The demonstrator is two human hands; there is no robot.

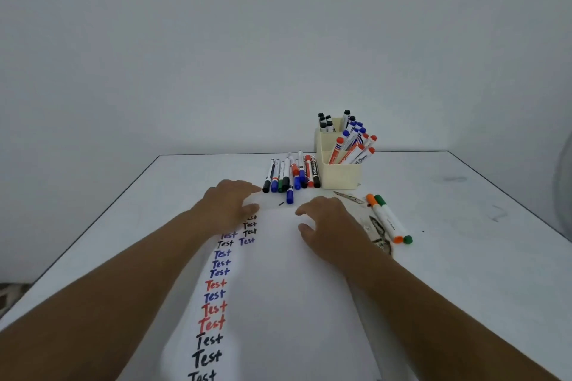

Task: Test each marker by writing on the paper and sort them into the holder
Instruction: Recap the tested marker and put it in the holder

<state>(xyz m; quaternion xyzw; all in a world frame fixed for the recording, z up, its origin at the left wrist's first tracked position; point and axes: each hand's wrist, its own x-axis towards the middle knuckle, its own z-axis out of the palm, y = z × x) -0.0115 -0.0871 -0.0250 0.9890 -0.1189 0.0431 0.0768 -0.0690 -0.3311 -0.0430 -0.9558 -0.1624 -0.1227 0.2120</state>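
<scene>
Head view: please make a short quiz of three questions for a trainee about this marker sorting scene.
1. True or false: the right hand holds a marker.
2. Which lies right of the paper? A) two markers with orange and green caps B) scissors C) a cup
3. Fill in: the holder stands to the ____ of the row of loose markers.

Key: 1 false; both it and the left hand rest on the paper. 2 A. 3 right.
</scene>
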